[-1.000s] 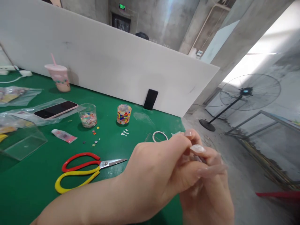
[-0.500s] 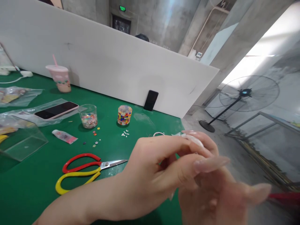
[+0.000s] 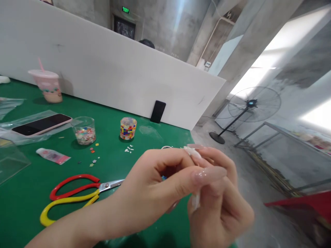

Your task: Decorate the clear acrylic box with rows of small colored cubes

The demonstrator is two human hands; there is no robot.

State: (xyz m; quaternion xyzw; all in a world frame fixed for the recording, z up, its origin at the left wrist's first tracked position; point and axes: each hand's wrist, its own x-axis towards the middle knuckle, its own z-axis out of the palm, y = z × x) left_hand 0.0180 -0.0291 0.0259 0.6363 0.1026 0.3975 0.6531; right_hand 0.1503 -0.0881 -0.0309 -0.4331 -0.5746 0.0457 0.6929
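Note:
Both hands meet in the lower middle of the view, above the green table (image 3: 103,158). My left hand (image 3: 160,186) is closed, its thumb and fingers pinched together against the right hand. Curled up against it, my right hand (image 3: 219,196) is closed too. Glossy white and pale shapes show at the fingertips; I cannot tell which are long nails and which, if any, are a held piece. A small bluish spot shows through the gap in the left hand. Scissors (image 3: 107,186) with one red and one yellow handle lie left of the left hand, partly behind its forearm.
Left on the table are a clear cup of confetti pieces (image 3: 86,134), a pink-and-white tube (image 3: 53,156), a phone (image 3: 42,124) and a pink drink cup (image 3: 49,86). A colourful tape roll (image 3: 128,129) stands farther back. A black phone (image 3: 158,111) leans on the white partition (image 3: 108,72).
My view has turned to the right, so the table things sit farther left. The right thumb, stretched out before, is now folded in, and the hands are closer together.

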